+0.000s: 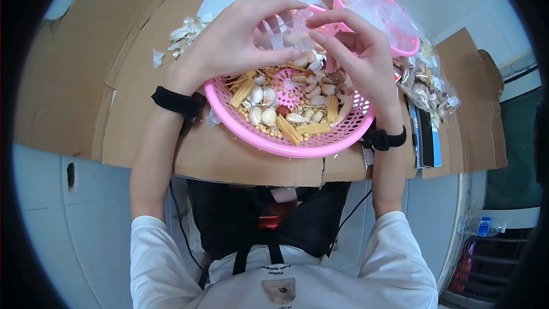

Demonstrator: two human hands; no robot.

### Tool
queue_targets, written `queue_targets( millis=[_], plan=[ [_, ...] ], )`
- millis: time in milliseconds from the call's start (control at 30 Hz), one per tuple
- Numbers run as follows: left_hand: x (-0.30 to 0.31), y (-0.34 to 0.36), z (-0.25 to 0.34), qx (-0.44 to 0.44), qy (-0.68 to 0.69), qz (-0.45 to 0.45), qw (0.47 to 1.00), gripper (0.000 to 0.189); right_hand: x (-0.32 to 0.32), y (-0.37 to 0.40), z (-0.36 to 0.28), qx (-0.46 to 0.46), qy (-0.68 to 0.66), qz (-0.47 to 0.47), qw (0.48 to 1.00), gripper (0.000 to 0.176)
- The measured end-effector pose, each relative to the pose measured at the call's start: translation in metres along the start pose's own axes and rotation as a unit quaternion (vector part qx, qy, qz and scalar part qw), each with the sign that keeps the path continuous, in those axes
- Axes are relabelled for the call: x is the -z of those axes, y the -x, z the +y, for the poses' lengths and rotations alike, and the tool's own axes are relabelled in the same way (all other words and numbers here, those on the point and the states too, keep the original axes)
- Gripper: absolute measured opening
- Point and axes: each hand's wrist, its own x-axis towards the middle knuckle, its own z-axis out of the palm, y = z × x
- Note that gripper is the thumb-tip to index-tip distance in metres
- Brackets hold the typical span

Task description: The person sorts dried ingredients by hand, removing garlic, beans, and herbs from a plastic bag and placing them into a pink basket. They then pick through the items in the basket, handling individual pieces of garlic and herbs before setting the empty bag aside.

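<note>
Above a large pink basket (274,147), both hands meet around a small clear plastic bag (294,31). My left hand (243,40) curves round the bag's left side, with thumb and fingers on the plastic. The fingertips of my right hand (354,46) pinch its right edge. Whatever the bag holds is too small to tell. Inside the basket lie garlic cloves (269,116), yellow dried sticks (289,130), small pale beans and a dark red piece (283,110).
Behind stand a white tray (220,1) and a pink basket with plastic bags (374,8). Papery peelings (189,31) lie at the left on cardboard (143,80). Filled clear bags (426,83) and a black and blue box (426,137) are at the right.
</note>
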Motion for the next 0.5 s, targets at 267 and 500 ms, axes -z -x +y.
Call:
queue_targets(
  millis=[267, 500],
  plan=[
    [-0.005, 0.001, -0.002, 0.006, -0.063, 0.072, 0.995, 0.061, 0.008, -0.002, 0.011, -0.045, 0.083, -0.005, 0.996, 0.022],
    [-0.002, 0.002, -0.006, 0.008, -0.056, 0.075, 0.996, 0.063, 0.006, -0.001, 0.023, -0.044, 0.249, -0.327, 0.911, 0.021]
  ],
)
